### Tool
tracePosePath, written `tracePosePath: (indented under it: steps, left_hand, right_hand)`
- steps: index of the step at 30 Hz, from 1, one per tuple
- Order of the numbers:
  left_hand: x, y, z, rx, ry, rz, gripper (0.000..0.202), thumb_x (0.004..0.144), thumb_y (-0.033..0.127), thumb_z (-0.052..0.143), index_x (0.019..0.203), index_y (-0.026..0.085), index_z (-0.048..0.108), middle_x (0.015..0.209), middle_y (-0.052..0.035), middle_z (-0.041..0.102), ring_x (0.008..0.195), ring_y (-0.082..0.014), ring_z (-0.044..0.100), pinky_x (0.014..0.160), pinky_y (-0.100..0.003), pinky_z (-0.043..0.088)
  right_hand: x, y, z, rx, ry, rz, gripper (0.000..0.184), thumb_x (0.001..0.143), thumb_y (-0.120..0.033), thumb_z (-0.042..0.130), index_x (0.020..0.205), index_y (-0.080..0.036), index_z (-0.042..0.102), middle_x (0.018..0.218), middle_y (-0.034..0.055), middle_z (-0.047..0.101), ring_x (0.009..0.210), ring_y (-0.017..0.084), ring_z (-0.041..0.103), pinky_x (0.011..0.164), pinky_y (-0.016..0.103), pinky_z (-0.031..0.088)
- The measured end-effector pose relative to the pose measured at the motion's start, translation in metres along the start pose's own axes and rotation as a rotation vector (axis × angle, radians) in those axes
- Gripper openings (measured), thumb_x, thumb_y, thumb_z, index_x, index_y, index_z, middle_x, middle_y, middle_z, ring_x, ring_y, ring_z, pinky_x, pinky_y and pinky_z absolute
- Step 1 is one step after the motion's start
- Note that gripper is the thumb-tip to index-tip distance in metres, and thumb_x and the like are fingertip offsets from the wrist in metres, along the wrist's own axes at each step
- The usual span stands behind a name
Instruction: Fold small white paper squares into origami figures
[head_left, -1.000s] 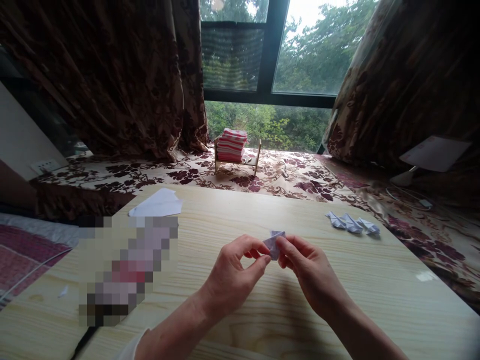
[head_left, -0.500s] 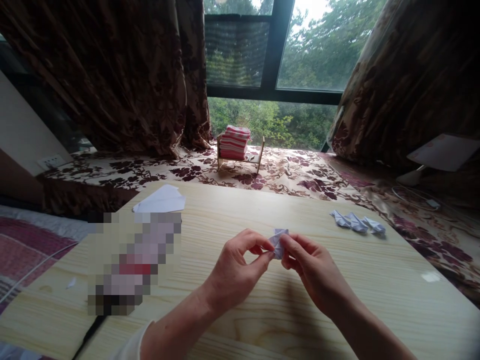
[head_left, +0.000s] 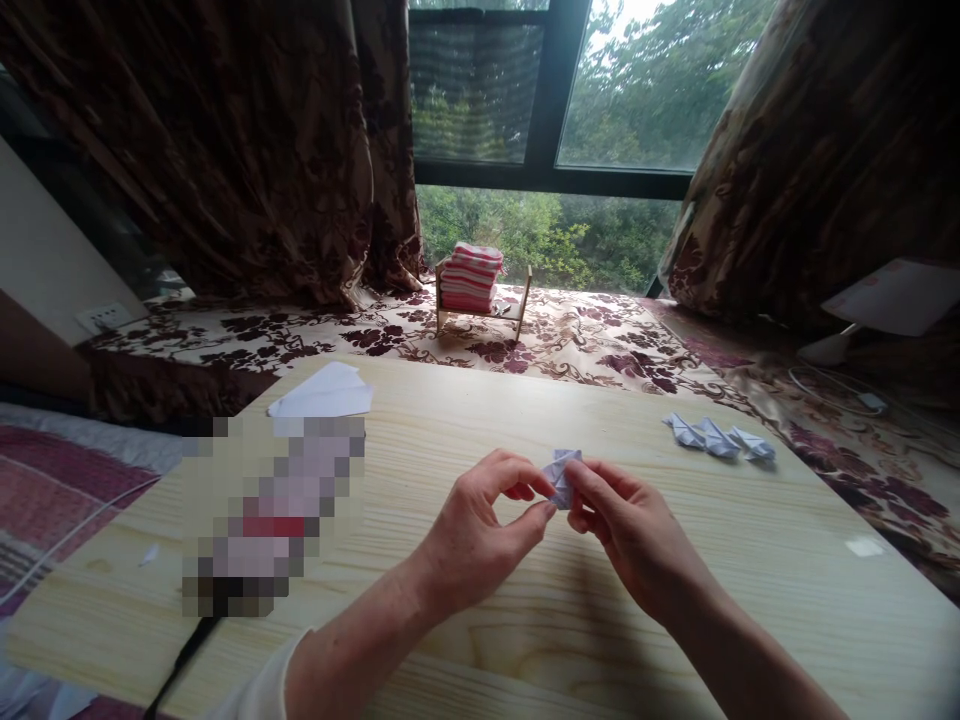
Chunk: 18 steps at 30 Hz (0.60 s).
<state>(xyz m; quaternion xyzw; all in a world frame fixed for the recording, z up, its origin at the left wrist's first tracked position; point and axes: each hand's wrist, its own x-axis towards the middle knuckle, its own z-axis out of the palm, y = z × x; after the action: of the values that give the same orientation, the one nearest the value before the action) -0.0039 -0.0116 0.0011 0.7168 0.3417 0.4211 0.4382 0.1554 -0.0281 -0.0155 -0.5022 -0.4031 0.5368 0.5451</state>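
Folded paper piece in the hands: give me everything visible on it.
The folded paper piece is small, whitish with a blue-grey cast, and looks like thin paper folded into a compact form with visible creases. It is held up in front of the person, over the pale wood-grain table. The right hand pinches its right side, thumb toward the camera; the left hand has its fingers at the left edge. They partly cover it, so its full outline is hidden.
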Motion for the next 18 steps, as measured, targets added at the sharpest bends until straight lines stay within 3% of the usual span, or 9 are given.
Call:
tracePosePath:
  steps: [9,18]
  left_hand:
    - [0.0033,-0.002,0.0028,-0.221,-0.012,-0.256,0.012,0.078,0.023,0.06,0.078,0.012,0.063,0.074,-0.0051,0.066,0.071,-0.0141,0.058,0.066,-0.025,0.045]
    - [0.0043,-0.0048,0.0074,-0.27,0.053,-0.315,0.011,0.074,0.022,0.061,0.071,0.012,0.06,0.065,-0.0004,0.058,0.059,-0.0088,0.048,0.054,-0.021,0.037]
  right_hand:
    - [-0.0013,0.0005,0.0013,-0.01,0.003,0.001,0.03,0.07,-0.045,0.072,0.072,-0.015,0.068,0.061,-0.0007,0.056,0.054,0.008,0.039,0.051,0.023,0.032]
    - [-0.0015,0.0011,0.0026,-0.037,-0.012,0.01,0.032,0.071,-0.046,0.071,0.07,-0.015,0.067,0.061,-0.0009,0.054,0.054,0.008,0.039,0.052,0.023,0.032]
